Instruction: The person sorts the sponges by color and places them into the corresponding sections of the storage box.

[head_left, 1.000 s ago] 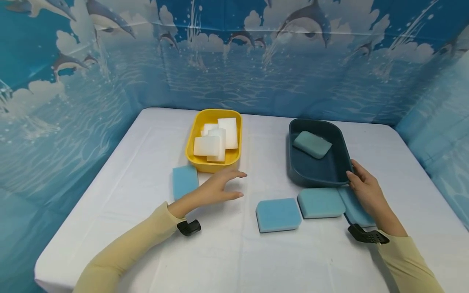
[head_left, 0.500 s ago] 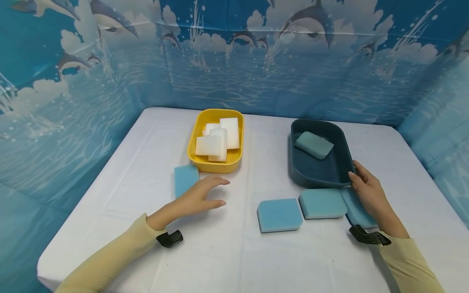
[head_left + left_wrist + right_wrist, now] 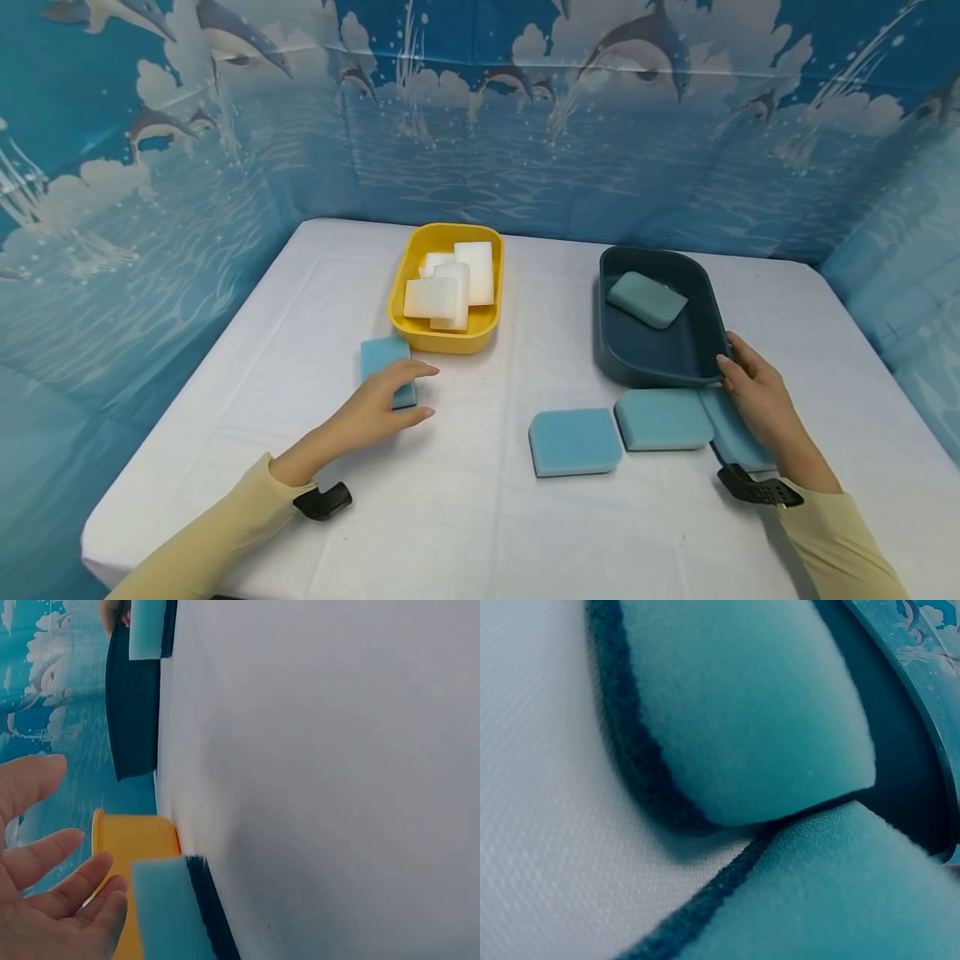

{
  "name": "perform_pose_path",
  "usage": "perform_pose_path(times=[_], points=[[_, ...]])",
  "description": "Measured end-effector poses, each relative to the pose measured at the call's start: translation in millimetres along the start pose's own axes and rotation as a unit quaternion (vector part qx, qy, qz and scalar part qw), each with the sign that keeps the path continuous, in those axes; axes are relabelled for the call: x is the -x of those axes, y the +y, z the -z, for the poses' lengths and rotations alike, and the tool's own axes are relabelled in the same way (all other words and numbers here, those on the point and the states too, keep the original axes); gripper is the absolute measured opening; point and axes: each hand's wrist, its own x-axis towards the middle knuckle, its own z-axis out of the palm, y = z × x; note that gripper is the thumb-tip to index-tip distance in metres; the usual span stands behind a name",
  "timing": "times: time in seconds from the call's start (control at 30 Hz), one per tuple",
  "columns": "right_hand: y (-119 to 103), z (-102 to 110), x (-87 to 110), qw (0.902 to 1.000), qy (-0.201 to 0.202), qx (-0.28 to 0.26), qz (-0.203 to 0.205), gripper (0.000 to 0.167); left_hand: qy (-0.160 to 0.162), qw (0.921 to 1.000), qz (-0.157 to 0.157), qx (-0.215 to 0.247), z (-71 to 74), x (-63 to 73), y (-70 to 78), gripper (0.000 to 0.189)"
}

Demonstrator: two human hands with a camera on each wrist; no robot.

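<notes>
My left hand (image 3: 371, 408), its fingers spread and holding nothing, reaches over a blue sponge (image 3: 384, 353) at the left. In the left wrist view that sponge (image 3: 169, 911) shows a dark scouring layer, and the fingers (image 3: 56, 862) appear beside it. On the right, my right hand (image 3: 761, 404) grips the near right corner of a dark blue plastic tub (image 3: 652, 354) by its rim. One grey-green sponge (image 3: 647, 300) lies inside the tub. Close to this hand are a teal sponge (image 3: 663, 419) and a blue sponge (image 3: 735, 429), partly covered by the hand.
A yellow tub (image 3: 450, 342) with several white sponges (image 3: 431, 297) stands at the back left. Another blue sponge (image 3: 574, 442) lies in the middle of the white-covered table (image 3: 420, 517). A dolphin-print curtain (image 3: 480, 158) hangs behind and along the sides.
My left hand has moved left and slightly nearer, away from the front of the yellow tub and over the left blue sponge. The right hand keeps its hold on the dark tub.
</notes>
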Motion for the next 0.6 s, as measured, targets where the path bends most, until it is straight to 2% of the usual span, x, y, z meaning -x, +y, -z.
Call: perform_pose_path(times=[0.2,0.33,0.47,0.6], points=[[-0.3,0.7,1.1,1.0,-0.003,-0.003,0.001,0.063,0.051,0.9979,-0.011,-0.038,12.8,8.7,-9.5,0.056],[-0.3,1.0,1.5,1.0,-0.003,0.002,0.001,0.063,0.07,0.9955,-0.004,-0.064,22.3,12.3,-18.8,0.062],[-0.3,1.1,1.2,1.0,-0.002,0.001,0.001,0.063,0.067,0.9939,0.013,-0.087,29.7,12.7,-28.0,0.068],[0.1,0.3,0.7,1.0,-0.001,-0.003,0.003,0.063,0.047,0.9937,0.037,-0.095,34.1,12.1,-35.8,0.077]])
